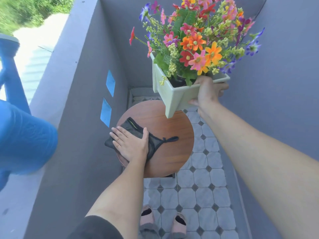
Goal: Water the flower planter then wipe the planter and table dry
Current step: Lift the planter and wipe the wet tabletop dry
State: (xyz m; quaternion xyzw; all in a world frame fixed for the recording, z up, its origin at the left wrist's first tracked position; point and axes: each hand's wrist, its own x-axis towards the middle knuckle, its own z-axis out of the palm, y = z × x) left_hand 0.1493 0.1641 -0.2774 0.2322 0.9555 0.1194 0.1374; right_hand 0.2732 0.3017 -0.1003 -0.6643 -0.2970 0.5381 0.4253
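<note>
Beneath the flat fingers of your left hand [131,144], the cloth [133,126] is dark, matt fabric. Past your thumb it thins to sheer black mesh with a corded edge. Around those fingers the table [169,135] shows smooth reddish wood grain with a soft sheen. The planter [174,99], between the fingers and thumb of your right hand [207,94], looks like pale green plastic, smooth and matt. Above that thumb the flowers [196,42] have thin, matt petals. The floor tiles [203,180] look smooth and faintly glossy.

Tabletop [172,152] lies open right of the cloth [132,127]; planter [174,96] overhangs its far edge.
</note>
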